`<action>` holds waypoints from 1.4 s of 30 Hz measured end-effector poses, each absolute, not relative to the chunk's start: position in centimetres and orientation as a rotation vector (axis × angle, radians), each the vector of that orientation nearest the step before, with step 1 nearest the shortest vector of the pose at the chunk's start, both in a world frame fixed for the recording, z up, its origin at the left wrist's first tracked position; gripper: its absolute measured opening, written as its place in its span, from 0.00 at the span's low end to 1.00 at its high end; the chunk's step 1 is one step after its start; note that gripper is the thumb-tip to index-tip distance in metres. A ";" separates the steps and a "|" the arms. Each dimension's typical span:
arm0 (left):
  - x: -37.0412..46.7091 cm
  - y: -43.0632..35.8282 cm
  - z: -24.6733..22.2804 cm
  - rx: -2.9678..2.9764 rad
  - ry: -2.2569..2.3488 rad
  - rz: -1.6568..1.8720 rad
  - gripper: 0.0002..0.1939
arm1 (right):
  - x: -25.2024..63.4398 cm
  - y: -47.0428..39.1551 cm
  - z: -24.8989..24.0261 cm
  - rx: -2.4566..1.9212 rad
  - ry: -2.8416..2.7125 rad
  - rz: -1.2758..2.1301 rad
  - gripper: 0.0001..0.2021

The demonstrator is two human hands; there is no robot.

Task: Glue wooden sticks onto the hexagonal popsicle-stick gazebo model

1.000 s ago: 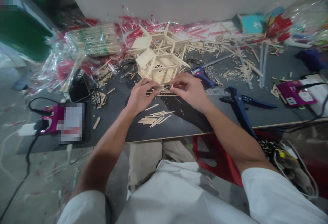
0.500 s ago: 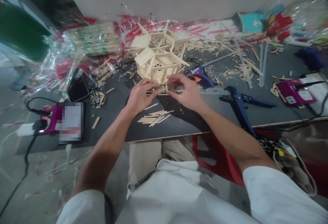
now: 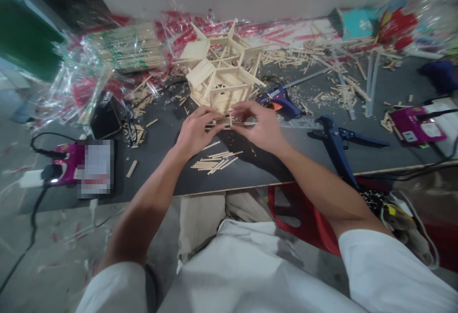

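A pale wooden stick model [image 3: 223, 74] with slanted panels stands on the dark table. At its near edge, my left hand [image 3: 196, 131] pinches small thin sticks [image 3: 229, 123] between thumb and fingers. My right hand [image 3: 259, 127] closes on the right part of the same sticks, its fingertips close to those of my left. The exact shape of the held piece is partly hidden by the fingers. Several short loose sticks [image 3: 214, 162] lie in front of both hands. Just right of the model rests a blue glue gun [image 3: 284, 103].
A blue cutter [image 3: 336, 148] and a clear ruler [image 3: 300, 123] lie to the right. Purple power strips [image 3: 417, 124] sit at both sides. A dark phone [image 3: 105, 117], glasses and plastic-wrapped sticks [image 3: 125, 48] are on the left. Wood scraps [image 3: 286, 60] lie behind.
The view has shifted slightly, so the table things appear a little higher. Both hands keep nearly the same pinch at the model's near edge.
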State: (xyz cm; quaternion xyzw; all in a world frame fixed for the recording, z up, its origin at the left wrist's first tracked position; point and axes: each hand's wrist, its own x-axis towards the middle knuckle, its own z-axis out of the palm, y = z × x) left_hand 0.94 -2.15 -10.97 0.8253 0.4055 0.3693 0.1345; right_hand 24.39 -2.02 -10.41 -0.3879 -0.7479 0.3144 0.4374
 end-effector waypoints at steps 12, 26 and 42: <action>1.1 -2.6 -10.7 2.388 1.181 1.055 0.09 | 24.3 -2.0 -10.3 -0.900 -1.837 0.800 0.18; 1.1 -2.6 -10.7 2.421 1.150 1.081 0.10 | 24.0 -2.0 -10.9 -0.936 -1.908 0.710 0.16; 1.1 -2.5 -10.8 2.340 1.193 1.076 0.11 | 24.1 -1.7 -10.8 -0.988 -1.922 0.755 0.19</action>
